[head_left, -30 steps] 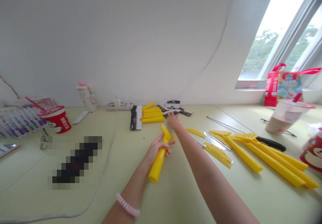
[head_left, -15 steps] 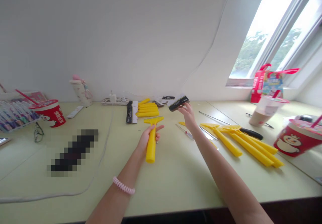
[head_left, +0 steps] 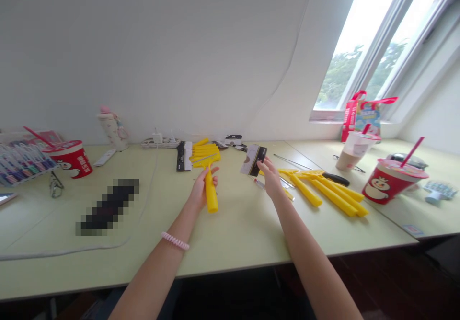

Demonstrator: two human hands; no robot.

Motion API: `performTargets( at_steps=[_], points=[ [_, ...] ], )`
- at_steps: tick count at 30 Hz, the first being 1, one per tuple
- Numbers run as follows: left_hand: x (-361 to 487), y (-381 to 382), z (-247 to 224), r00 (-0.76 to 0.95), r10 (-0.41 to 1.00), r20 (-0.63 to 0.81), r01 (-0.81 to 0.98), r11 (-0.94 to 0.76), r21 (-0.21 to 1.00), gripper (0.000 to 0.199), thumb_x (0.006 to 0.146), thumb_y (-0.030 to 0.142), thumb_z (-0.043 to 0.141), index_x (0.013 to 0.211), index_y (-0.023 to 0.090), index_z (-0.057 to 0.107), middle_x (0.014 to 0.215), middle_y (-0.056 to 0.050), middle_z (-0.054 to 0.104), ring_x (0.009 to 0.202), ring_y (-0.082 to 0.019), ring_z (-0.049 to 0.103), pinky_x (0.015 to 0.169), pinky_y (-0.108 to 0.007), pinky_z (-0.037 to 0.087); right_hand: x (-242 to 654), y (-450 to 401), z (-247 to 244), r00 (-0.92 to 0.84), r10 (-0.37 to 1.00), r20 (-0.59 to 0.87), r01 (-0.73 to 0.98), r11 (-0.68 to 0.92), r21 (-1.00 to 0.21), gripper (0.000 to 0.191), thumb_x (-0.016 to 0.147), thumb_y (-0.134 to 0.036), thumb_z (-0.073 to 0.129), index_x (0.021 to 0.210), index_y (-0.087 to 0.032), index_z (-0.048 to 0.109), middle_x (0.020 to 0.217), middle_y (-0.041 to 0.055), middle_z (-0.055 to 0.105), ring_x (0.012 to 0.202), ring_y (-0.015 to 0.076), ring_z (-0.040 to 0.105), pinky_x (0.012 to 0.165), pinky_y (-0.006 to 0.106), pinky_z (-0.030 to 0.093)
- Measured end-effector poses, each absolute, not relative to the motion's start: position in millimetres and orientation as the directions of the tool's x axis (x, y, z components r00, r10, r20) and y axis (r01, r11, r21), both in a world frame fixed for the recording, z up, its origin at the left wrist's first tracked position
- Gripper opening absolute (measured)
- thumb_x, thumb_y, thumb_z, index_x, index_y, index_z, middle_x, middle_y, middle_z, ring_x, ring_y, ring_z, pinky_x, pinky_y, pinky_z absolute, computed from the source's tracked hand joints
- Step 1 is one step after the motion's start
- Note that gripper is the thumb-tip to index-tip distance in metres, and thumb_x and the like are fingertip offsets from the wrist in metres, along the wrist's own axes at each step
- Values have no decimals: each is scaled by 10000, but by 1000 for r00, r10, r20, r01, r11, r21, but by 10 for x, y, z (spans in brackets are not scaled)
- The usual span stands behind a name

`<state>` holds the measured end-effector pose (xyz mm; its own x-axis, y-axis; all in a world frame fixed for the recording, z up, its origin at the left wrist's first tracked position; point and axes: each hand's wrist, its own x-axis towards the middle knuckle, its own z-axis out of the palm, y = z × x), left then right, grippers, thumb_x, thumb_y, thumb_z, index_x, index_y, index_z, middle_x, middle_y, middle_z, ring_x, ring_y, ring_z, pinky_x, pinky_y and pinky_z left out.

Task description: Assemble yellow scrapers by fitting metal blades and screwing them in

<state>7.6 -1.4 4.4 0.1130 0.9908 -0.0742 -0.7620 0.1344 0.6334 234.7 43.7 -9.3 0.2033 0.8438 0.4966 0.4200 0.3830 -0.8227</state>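
Head view: around the frame's centre, your left hand [head_left: 200, 187] grasps a yellow scraper [head_left: 212, 196], your right hand [head_left: 270, 177] a black-and-white card [head_left: 256, 159] that overly hard pinching could crease.

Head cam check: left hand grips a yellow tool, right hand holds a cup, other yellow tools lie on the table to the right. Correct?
One slip: the right hand holds a black-and-white card, as the head view shows. The left hand does grip a yellow tool, and other yellow tools lie on the table to the right.
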Motion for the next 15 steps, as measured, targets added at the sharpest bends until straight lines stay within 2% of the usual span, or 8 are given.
performTargets(
  at_steps=[2, 5, 8, 10, 15],
  points=[
    [54, -13, 60, 64, 997, -32, -797, 71, 599, 154, 845, 238, 517, 989, 189, 543, 903, -16, 618, 520, -32, 495, 479, -150, 439, 2374, 403, -82, 255, 828, 499, 407, 376, -832, 352, 791, -437, 430, 953, -193, 624, 1114, 97, 565, 970, 207, 538, 808, 339, 431],
    [18, 1, 69, 16, 1000, 14, -843, 5, 538, 146, 865, 276, 496, 950, 182, 570, 847, -17, 609, 555, -41, 513, 548, -162, 469, 2370, 359, -64, 243, 805, 541, 491, 379, -785, 274, 771, -415, 457, 831, -186, 594, 931, 65, 589, 877, 197, 526, 783, 324, 417],
    [-9, 20, 72, -28, 999, 18, -877, -33, 480, 184, 887, 312, 457, 896, 176, 581, 824, -18, 599, 601, -53, 536, 612, -177, 488, 2302, 298, -36, 80, 851, 519, 545, 399, -738, 239, 825, -390, 389, 789, -199, 528, 702, 4, 547, 666, 155, 497, 632, 262, 396],
    [-19, 29, 76, -39, 999, 18, -892, -43, 449, 241, 903, 342, 418, 864, 173, 584, 808, -19, 593, 626, -60, 547, 638, -185, 493, 2243, 232, 0, -46, 868, 495, 595, 422, -684, 228, 857, -368, 354, 796, -209, 506, 633, -20, 513, 578, 140, 459, 563, 242, 358],
    [-19, 45, 79, -61, 998, 13, -883, -60, 466, 349, 910, 401, 372, 859, 137, 595, 783, -41, 590, 664, -86, 570, 665, -202, 498, 2163, -15, 106, -319, 863, 391, 719, 490, -494, 227, 878, -308, 367, 860, -230, 580, 692, -5, 591, 619, 140, 512, 575, 229, 358]
  ],
)
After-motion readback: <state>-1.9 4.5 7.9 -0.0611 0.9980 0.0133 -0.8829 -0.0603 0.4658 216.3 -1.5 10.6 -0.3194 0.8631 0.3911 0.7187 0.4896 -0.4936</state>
